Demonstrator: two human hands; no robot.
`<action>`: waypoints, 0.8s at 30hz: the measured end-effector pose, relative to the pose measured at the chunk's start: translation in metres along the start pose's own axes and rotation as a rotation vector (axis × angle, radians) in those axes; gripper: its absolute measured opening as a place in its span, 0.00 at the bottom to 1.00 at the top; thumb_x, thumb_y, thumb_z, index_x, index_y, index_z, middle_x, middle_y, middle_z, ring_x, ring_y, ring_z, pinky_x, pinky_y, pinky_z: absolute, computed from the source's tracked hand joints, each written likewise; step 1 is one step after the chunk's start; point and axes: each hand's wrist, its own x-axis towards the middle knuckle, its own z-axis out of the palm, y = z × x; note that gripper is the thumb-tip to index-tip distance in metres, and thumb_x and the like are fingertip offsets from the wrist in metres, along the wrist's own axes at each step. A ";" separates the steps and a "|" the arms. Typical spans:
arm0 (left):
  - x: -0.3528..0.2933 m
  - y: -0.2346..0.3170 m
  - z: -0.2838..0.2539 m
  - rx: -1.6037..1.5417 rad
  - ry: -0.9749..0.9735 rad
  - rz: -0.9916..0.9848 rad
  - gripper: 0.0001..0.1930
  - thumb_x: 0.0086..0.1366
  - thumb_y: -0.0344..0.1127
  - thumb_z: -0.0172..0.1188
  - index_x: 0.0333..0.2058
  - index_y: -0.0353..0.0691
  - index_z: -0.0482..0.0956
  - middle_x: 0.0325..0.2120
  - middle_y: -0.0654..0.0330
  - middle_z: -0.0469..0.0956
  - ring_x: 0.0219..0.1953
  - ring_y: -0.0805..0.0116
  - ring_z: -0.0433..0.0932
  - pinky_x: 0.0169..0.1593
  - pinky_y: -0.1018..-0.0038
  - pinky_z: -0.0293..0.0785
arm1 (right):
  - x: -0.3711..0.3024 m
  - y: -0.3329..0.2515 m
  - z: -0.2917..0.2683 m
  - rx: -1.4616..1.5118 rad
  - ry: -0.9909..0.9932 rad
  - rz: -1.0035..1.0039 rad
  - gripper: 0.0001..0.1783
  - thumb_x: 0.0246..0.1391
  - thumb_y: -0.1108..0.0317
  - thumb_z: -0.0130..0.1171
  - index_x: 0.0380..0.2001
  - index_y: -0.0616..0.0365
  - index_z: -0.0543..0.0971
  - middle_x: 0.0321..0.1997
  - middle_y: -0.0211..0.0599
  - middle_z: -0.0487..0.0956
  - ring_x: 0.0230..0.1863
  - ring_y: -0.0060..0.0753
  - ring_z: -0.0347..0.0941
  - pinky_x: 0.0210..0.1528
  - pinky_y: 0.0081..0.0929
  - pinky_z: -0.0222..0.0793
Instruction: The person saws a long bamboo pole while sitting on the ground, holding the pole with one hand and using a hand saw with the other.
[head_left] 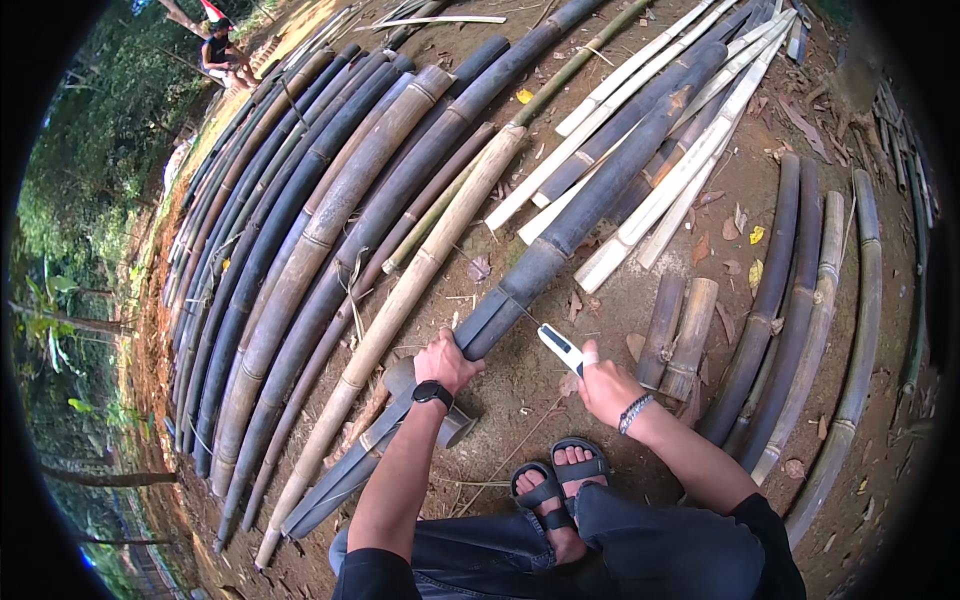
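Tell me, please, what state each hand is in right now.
Left hand: closed around the dark bamboo pole.
Right hand: closed, holding the white-handled tool.

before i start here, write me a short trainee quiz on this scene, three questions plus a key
1. Short answer: which hand holds the white-handled tool?
2. True or false: the person is barefoot.
3. Fill in the blank: the left hand is on a ____.

Key
1. The right hand.
2. False; dark sandals are worn.
3. Dark bamboo pole.
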 end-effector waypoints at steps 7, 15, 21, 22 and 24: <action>-0.003 -0.013 -0.003 -0.010 0.044 -0.010 0.39 0.45 0.58 0.73 0.45 0.31 0.72 0.39 0.42 0.82 0.42 0.49 0.83 0.48 0.60 0.79 | -0.037 -0.001 -0.003 -0.073 -0.044 0.047 0.24 0.61 0.67 0.51 0.51 0.75 0.58 0.24 0.62 0.79 0.30 0.65 0.79 0.31 0.54 0.76; 0.005 -0.027 -0.004 0.004 0.015 0.015 0.38 0.46 0.58 0.72 0.45 0.31 0.72 0.37 0.42 0.83 0.42 0.50 0.84 0.47 0.61 0.79 | -0.045 0.002 0.011 -0.060 -0.020 0.022 0.25 0.61 0.67 0.51 0.53 0.74 0.57 0.24 0.64 0.79 0.29 0.66 0.78 0.31 0.56 0.75; 0.001 -0.013 0.006 -0.027 0.038 0.003 0.38 0.44 0.58 0.73 0.44 0.32 0.73 0.36 0.43 0.83 0.41 0.50 0.84 0.47 0.62 0.79 | 0.011 -0.001 0.002 -0.037 0.037 -0.023 0.24 0.61 0.66 0.53 0.50 0.72 0.57 0.25 0.66 0.78 0.30 0.68 0.78 0.32 0.59 0.74; -0.001 -0.015 0.004 -0.023 0.011 0.005 0.38 0.45 0.58 0.73 0.45 0.32 0.72 0.38 0.43 0.83 0.41 0.50 0.84 0.47 0.62 0.79 | 0.006 -0.003 0.001 -0.045 0.014 -0.002 0.24 0.61 0.66 0.52 0.50 0.71 0.56 0.25 0.66 0.78 0.30 0.68 0.78 0.32 0.59 0.74; -0.004 -0.023 -0.005 -0.012 -0.023 0.005 0.38 0.48 0.58 0.72 0.45 0.30 0.71 0.41 0.43 0.82 0.42 0.50 0.83 0.46 0.62 0.80 | -0.018 -0.008 0.005 -0.062 -0.018 0.022 0.24 0.61 0.66 0.52 0.50 0.71 0.56 0.25 0.66 0.78 0.30 0.69 0.78 0.33 0.59 0.73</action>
